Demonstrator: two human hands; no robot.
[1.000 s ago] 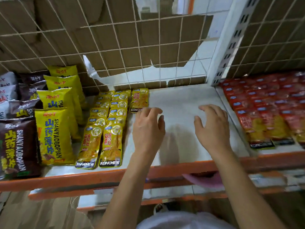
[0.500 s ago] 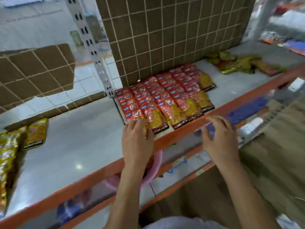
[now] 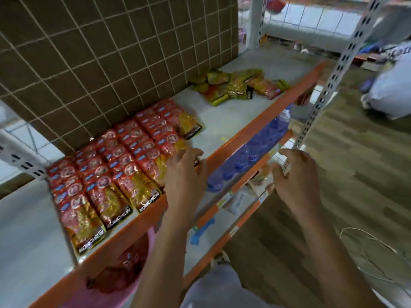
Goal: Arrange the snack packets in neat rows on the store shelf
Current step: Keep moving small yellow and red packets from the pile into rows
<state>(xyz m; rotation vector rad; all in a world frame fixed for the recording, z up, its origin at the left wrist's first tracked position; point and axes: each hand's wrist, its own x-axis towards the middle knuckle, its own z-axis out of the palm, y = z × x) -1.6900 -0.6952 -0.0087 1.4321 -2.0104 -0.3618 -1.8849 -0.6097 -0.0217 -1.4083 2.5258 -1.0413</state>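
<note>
Red and gold snack packets [image 3: 115, 165] lie in overlapping rows on the grey shelf board [image 3: 224, 121]. A loose heap of yellow and red packets [image 3: 235, 85] lies farther right on the same board. My left hand [image 3: 184, 178] hovers over the orange front rail [image 3: 255, 132], fingers spread, just right of the red rows and holding nothing. My right hand [image 3: 298, 181] hangs in front of the shelf beyond the rail, fingers curled apart, with nothing in it.
A wire grid backed with brown cardboard [image 3: 100, 54] closes the shelf's rear. A white perforated upright [image 3: 329, 85] stands at the right. Blue items [image 3: 251, 150] lie on the lower shelf. A pink basket [image 3: 124, 278] with red packets sits below. Another person [image 3: 391, 90] crouches far right.
My view has swung right from the yellow packets to the red rows and the loose heap. Both hands moved right with it, staying without any packet.
</note>
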